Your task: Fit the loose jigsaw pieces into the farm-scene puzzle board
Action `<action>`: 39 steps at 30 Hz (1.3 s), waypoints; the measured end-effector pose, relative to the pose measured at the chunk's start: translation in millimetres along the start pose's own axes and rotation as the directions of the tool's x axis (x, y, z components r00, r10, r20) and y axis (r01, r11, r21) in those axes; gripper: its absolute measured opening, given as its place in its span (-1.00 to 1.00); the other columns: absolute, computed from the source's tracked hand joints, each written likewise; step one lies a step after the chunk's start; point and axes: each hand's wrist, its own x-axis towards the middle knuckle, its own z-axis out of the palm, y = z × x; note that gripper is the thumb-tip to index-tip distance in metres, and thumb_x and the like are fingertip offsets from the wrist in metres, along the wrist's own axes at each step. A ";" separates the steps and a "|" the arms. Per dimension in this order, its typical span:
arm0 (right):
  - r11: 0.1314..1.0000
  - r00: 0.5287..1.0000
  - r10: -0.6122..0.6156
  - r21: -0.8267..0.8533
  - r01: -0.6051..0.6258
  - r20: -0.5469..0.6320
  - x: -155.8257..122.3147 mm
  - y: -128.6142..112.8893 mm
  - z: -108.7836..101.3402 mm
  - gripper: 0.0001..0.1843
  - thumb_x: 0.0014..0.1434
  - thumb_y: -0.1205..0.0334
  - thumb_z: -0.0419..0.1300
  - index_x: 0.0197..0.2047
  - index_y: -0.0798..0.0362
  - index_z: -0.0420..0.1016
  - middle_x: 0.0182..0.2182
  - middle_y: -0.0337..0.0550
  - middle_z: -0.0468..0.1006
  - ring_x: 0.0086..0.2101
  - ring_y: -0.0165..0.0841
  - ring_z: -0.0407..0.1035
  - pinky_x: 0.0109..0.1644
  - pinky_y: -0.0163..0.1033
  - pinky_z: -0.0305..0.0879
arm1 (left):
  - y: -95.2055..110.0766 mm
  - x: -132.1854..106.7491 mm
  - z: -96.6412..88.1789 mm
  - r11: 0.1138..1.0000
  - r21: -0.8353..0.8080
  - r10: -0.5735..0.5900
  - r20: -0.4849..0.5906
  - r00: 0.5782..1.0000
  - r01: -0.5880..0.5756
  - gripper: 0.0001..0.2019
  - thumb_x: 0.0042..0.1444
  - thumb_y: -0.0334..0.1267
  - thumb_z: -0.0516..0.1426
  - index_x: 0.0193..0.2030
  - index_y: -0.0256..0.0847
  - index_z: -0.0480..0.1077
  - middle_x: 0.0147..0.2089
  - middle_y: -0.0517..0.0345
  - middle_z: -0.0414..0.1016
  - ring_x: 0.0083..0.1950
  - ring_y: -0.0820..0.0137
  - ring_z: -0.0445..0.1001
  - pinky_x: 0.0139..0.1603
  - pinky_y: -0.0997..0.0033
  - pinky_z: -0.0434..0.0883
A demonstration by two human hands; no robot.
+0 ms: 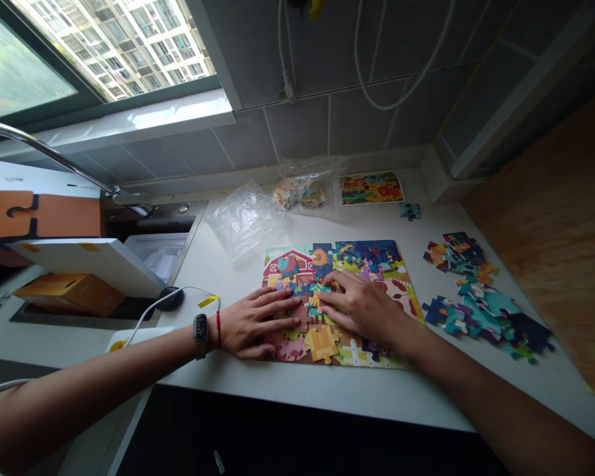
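Observation:
A colourful farm-scene jigsaw puzzle point(399, 268) lies on the white counter, with a red barn at its upper left. My left hand point(255, 322) rests flat on its left side, fingers stretched out and apart. Over the middle, my right hand point(361, 307) has its fingers bent around a small teal and yellow puzzle piece point(317, 299). Its fingertips touch that piece; part of their grip is hidden. Just below, a yellow-orange puzzle piece point(322, 343) lies on top of the puzzle. Several dark and purple pieces also lie loosely over its upper right.
Loose puzzle pieces lie in a pile point(490, 307) on the right, with one teal piece point(410, 211) farther back. Behind the puzzle are a crumpled clear bag point(248, 218), a bag of pieces point(302, 192) and a picture card point(371, 188). A sink point(194, 225) and white cable point(146, 311) are leftward.

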 end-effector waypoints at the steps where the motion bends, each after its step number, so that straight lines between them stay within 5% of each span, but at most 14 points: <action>1: 1.000 1.000 0.005 0.006 -0.005 0.004 0.1 -0.3 -0.3 -0.83 0.40 0.22 0.24 -0.11 0.02 0.68 -0.04 0.05 0.55 -0.08 -0.13 0.48 0.00 -0.04 0.48 | 0.2 0.2 -0.5 1.000 -0.003 -0.004 0.002 1.000 0.004 -0.30 0.40 0.10 -0.02 0.59 -0.09 0.03 0.61 -0.13 0.06 0.61 -0.07 0.05 0.56 -0.11 0.06; 6: 0.996 0.999 0.051 0.070 -0.052 0.011 -0.1 -0.3 -2.3 -0.78 0.37 0.22 0.29 0.06 0.03 0.64 -0.05 0.06 0.54 -0.07 -0.10 0.50 0.00 -0.01 0.53 | 0.6 0.7 -3.1 1.000 -0.017 -0.010 0.024 1.000 0.010 -0.29 0.38 0.08 0.03 0.58 -0.10 0.06 0.61 -0.13 0.07 0.60 -0.09 0.08 0.55 -0.12 0.08; 12: 0.966 0.989 0.146 0.219 -0.135 -0.033 -0.8 -0.2 -2.7 -0.45 0.29 0.25 0.35 0.33 -0.08 0.46 -0.04 -0.02 0.51 -0.03 -0.12 0.51 0.02 -0.03 0.58 | 0.4 0.0 -0.8 1.000 -0.016 -0.006 0.007 1.000 0.006 -0.29 0.37 0.07 0.02 0.58 -0.11 0.07 0.61 -0.13 0.05 0.60 -0.11 0.07 0.55 -0.14 0.09; 19: 0.935 0.983 0.180 0.315 -0.163 -0.025 -2.1 2.2 -2.9 -0.52 0.41 0.19 0.22 0.36 -0.06 0.44 0.10 0.03 0.60 0.09 -0.10 0.52 0.17 0.00 0.51 | 1.2 2.2 -1.9 1.000 -0.010 -0.013 -0.015 1.000 0.013 -0.33 0.39 0.01 0.00 0.57 -0.12 0.08 0.61 -0.13 0.06 0.60 -0.09 0.07 0.54 -0.12 0.08; 24: 0.919 0.982 0.191 0.351 -0.181 0.006 0.7 0.3 -7.5 -0.74 0.36 0.22 0.24 0.08 0.00 0.61 -0.11 -0.04 0.69 -0.14 -0.20 0.58 -0.02 -0.13 0.50 | 2.3 3.0 -5.7 0.999 -0.014 -0.039 0.023 0.999 0.039 -0.32 0.40 0.01 0.00 0.59 -0.10 0.05 0.63 -0.11 0.01 0.62 -0.06 0.02 0.55 -0.10 0.09; 28: 0.885 0.939 0.339 0.323 -0.336 0.048 0.7 4.5 -11.3 -0.92 0.29 0.20 0.31 -0.18 0.00 0.58 -0.45 -0.22 0.59 -0.46 -0.33 0.45 -0.34 -0.25 0.32 | 2.1 3.0 -7.6 0.999 -0.015 -0.034 0.044 0.998 0.034 -0.31 0.39 -0.01 0.01 0.60 -0.11 0.03 0.63 -0.13 0.00 0.62 -0.07 0.02 0.55 -0.13 0.08; 33: 0.886 0.911 0.400 0.214 -0.412 0.099 -1.9 14.1 -19.6 -0.67 0.26 0.09 0.35 -0.49 -0.02 0.43 -0.58 -0.24 0.54 -0.54 -0.37 0.37 -0.43 -0.26 0.12 | 2.2 4.4 -9.0 0.999 -0.020 -0.031 0.023 0.999 0.032 -0.33 0.36 -0.06 0.03 0.57 -0.14 0.08 0.62 -0.15 0.02 0.60 -0.10 0.06 0.55 -0.13 0.09; 39: 0.891 0.882 0.453 -0.076 -0.447 0.127 -1.9 15.3 -36.8 -0.59 0.28 0.00 0.33 -0.52 0.00 0.42 -0.60 -0.21 0.50 -0.52 -0.32 0.34 -0.43 -0.23 0.00 | 2.6 4.7 -8.7 0.999 -0.018 -0.033 0.015 0.999 0.033 -0.33 0.35 -0.07 0.04 0.56 -0.15 0.11 0.61 -0.15 0.05 0.60 -0.10 0.07 0.55 -0.11 0.10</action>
